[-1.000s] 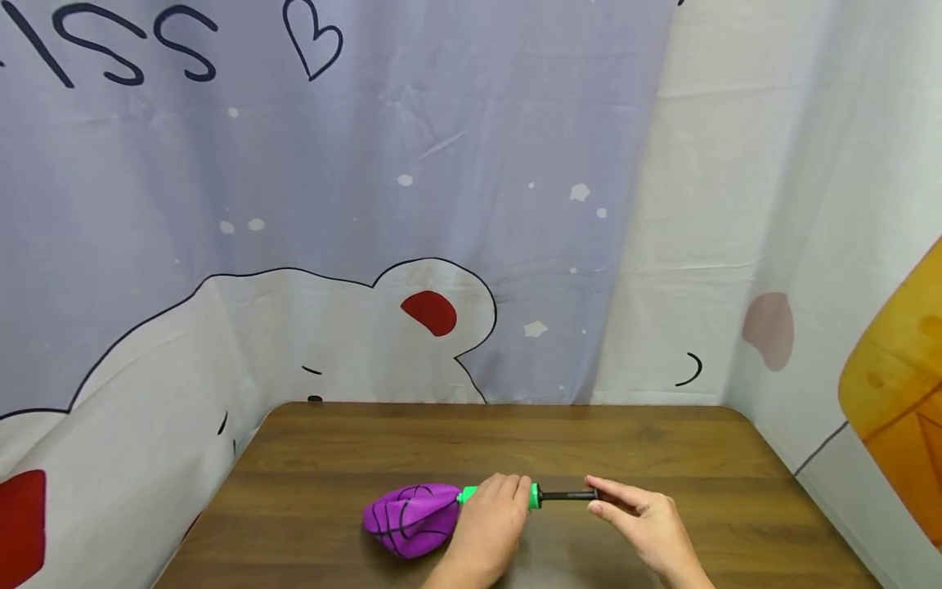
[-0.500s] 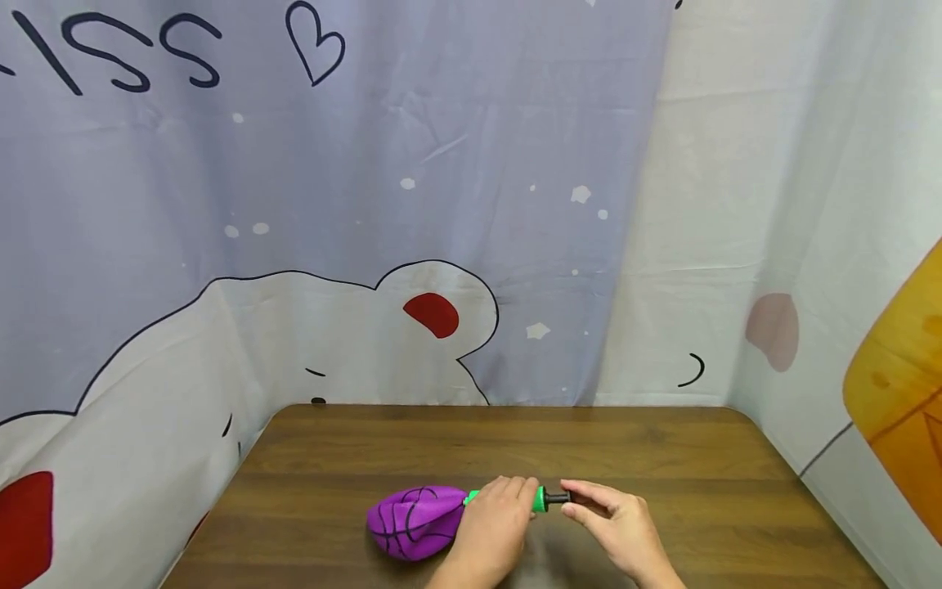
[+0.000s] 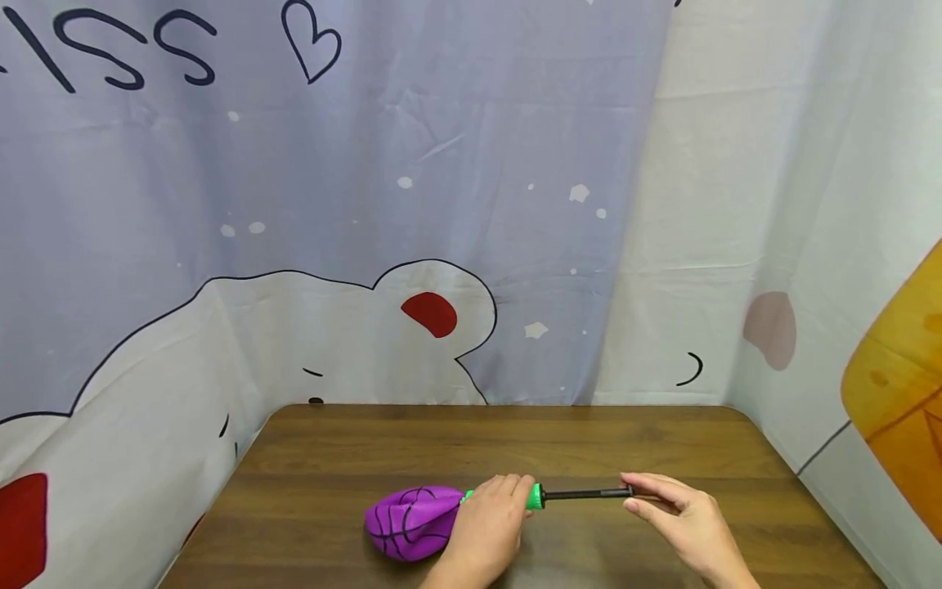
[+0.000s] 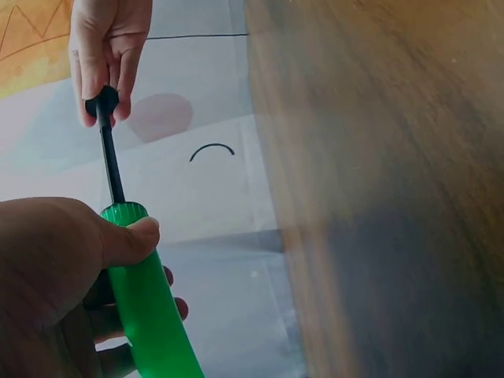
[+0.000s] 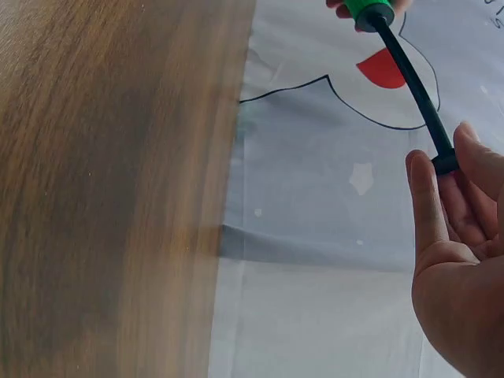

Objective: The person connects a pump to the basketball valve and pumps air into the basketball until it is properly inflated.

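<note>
A limp purple ball [image 3: 412, 521] with black lines lies on the wooden table [image 3: 515, 442]. A green hand pump [image 3: 533, 496] is stuck into it. My left hand [image 3: 491, 515] grips the green barrel [image 4: 150, 315]. The black plunger rod [image 3: 585, 494] is drawn far out to the right. My right hand [image 3: 666, 499] pinches the black knob [image 4: 102, 101] at the rod's end; the rod [image 5: 413, 87] and my right fingers [image 5: 425, 197] show in the right wrist view.
A printed curtain [image 3: 368, 204] with a bear drawing hangs behind the table and along both sides. An orange patch [image 3: 898, 384] shows on the cloth at the right. The table's far edge [image 3: 500, 406] lies against the curtain.
My right hand pushed the plunger in toward the barrel half a second ago, then pulled it out to the right, farther than a second ago. The left hand and ball stayed put.
</note>
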`<state>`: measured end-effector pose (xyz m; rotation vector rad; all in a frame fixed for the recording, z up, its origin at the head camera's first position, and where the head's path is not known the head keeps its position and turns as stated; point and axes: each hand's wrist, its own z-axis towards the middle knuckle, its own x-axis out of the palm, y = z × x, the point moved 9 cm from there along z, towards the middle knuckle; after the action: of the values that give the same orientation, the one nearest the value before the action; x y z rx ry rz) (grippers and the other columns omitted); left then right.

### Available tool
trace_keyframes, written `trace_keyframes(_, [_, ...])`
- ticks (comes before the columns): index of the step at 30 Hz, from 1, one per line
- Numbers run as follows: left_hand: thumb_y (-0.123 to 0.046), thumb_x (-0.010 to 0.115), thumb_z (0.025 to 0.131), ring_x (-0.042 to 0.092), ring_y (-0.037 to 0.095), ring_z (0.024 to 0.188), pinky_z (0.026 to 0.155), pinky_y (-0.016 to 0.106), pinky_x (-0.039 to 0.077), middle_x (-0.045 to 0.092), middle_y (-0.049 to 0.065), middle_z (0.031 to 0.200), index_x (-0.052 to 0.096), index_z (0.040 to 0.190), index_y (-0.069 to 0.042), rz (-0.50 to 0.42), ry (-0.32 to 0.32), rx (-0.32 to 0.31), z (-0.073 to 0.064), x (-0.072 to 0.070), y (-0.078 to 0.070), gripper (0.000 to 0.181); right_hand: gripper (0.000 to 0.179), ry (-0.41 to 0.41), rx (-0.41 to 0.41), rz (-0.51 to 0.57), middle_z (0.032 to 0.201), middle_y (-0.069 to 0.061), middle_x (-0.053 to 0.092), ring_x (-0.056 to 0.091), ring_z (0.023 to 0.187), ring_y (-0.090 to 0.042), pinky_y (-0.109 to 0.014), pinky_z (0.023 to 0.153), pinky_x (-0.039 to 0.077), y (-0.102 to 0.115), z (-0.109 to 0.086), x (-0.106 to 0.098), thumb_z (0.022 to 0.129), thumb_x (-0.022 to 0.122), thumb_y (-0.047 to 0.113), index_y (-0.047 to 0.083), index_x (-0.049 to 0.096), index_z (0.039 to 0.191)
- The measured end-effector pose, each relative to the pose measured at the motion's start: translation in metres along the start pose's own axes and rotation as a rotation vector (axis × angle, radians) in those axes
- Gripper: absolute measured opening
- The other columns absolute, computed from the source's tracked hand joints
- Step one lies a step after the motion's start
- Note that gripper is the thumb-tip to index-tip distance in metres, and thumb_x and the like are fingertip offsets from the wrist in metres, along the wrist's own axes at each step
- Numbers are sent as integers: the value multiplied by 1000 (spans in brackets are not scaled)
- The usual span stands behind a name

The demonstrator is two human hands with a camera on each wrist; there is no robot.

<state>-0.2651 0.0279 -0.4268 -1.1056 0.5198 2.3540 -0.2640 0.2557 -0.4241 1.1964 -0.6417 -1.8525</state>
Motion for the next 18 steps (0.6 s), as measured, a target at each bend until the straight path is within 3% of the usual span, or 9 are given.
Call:
trace_keyframes(6, [-20, 86, 71, 65, 12, 85, 82, 25, 57, 68, -2, 94, 66, 109, -9, 66, -47, 63, -1, -1, -6, 44, 30, 14, 35, 34, 109, 0, 77, 71, 93, -2, -16, 76, 59, -5, 0, 13, 84, 82, 18, 15, 78, 113])
trace_keyframes(11, [-14, 84, 63, 65, 14, 84, 81, 25, 58, 70, 0, 94, 70, 107, -7, 123, -74, 98, 0, -4, -13, 46, 31, 25, 40, 145, 106, -6, 77, 73, 91, -5, -19, 73, 60, 0, 0, 46, 82, 83, 12, 10, 78, 112])
trace_keyframes(18, [-17, 85, 67, 66, 13, 87, 82, 25, 58, 71, 0, 96, 72, 108, -7, 90, -52, 101, -2, -4, -14, 44, 32, 95, 5, 255, 108, -19, 74, 73, 92, -9, -23, 75, 62, 11, 0, 87, 84, 80, 9, 1, 75, 114])
